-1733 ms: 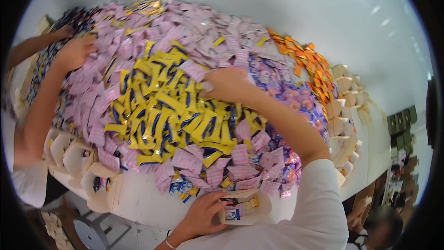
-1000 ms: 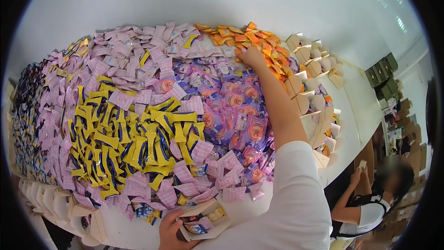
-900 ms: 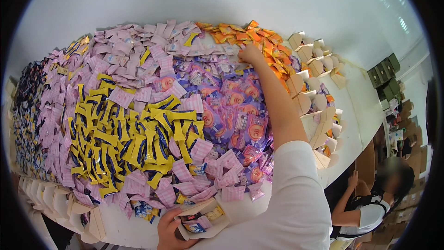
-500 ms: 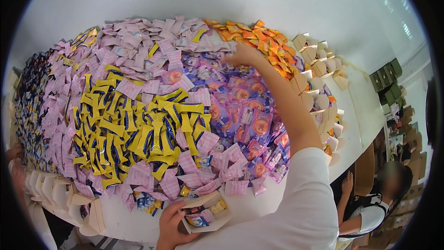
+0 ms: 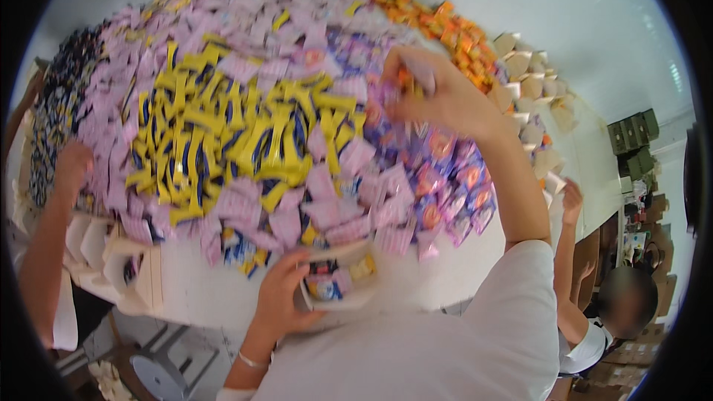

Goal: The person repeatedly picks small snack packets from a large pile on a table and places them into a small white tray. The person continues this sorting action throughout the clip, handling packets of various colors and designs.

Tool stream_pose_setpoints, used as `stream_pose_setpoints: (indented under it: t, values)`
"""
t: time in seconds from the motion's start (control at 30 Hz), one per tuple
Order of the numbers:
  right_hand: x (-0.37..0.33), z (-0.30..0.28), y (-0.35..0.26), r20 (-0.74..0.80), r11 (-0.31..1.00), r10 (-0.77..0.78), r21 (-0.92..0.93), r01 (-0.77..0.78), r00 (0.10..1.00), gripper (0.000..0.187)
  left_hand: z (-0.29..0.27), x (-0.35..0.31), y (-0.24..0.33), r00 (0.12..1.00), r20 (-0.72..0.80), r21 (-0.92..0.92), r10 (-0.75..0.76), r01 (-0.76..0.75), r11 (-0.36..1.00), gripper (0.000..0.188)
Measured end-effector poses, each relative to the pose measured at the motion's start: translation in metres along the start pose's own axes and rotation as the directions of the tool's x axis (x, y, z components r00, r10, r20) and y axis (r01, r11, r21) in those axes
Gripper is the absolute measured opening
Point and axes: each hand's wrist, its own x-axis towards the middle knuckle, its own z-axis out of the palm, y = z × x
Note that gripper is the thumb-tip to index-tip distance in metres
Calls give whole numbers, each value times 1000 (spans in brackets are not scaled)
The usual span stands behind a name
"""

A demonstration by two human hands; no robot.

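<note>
Nearer the person than the heaped yellow packets (image 5: 278,141), the left hand (image 5: 282,293) grips an open box (image 5: 355,300) containing small packets (image 5: 364,267). Right of that heap, the blurred right hand (image 5: 449,100) pinches what seems an orange packet (image 5: 405,80).

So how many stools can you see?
1: a grey stool at lower left, left of your left hand. More may be hidden under the table.

– We're seeing yellow packets (image 5: 278,137) marked dark blue, and pale pink checked sachets (image 5: 395,238)!
– Purple pouches (image 5: 440,147) with pink prints too, and we spot bright orange packs (image 5: 454,28)!
– Our box (image 5: 358,299)? Cream. Our sleeve (image 5: 512,289)? White, and the table (image 5: 204,289) white as well!
</note>
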Motion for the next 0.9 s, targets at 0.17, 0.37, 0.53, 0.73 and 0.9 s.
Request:
stream_pose_setpoints:
  t: [0.17,0.37,0.53,0.73,0.9]
  values:
    - [-95,107,-32,493,751,-260,-437,495,830,43,-2,6,10,991,74,-11,-115,116,993,82]
    - [-115,151,-2,275,731,-318,-538,419,907,62,3,0,4,997,-77,-134,5,-15,991,83]
    - [-141,143,10,308,643,-451,-539,544,838,52,3,5,16,996,-86,-20,15,-17,1000,77]
    - [-176,127,4,285,613,-394,-626,481,874,40,12,1,50,998,-20,-13,61,-62,998,77]
    - [-238,100,-17,147,613,-327,-719,328,933,20,30,13,86,990,22,-187,139,-133,973,77]
